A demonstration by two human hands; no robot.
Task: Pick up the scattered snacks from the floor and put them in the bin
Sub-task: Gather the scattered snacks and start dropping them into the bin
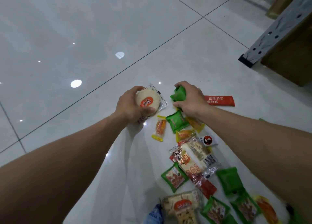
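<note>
I am gripping a round rice cracker packet point(148, 100) in my left hand point(129, 106), fingers curling over its far edge and thumb pressing on its near side. My right hand point(191, 99) is closing around a small green packet point(177, 95), fingers curling over the top of it. The two hands are working side by side but apart, each clamped on its own snack, low over the white tiled floor point(84, 38). I cannot tell whether either packet is touching the tiles.

Just beside my right hand a red stick sachet point(219, 100) is lying flat. Below that hand, another green packet point(177, 123) is sitting next to an orange candy with yellow ends point(160, 128) and a yellow wrapper point(184, 134). A white sachet with a red and black circle point(208, 140) is lying near my right forearm.

Closer to me, the rest of the snacks are lying in a loose heap between my arms: a large clear cracker pack with a barcode point(194, 158), a green packet with a food picture point(174, 176), a plain green pouch point(229, 179), a second clear cracker pack point(183, 207), and more green packets point(216, 210) at the bottom edge, some overlapping one another.

At the upper right a grey marbled furniture leg point(276, 33) is standing on the floor beside a brown wooden unit point(290, 58).
</note>
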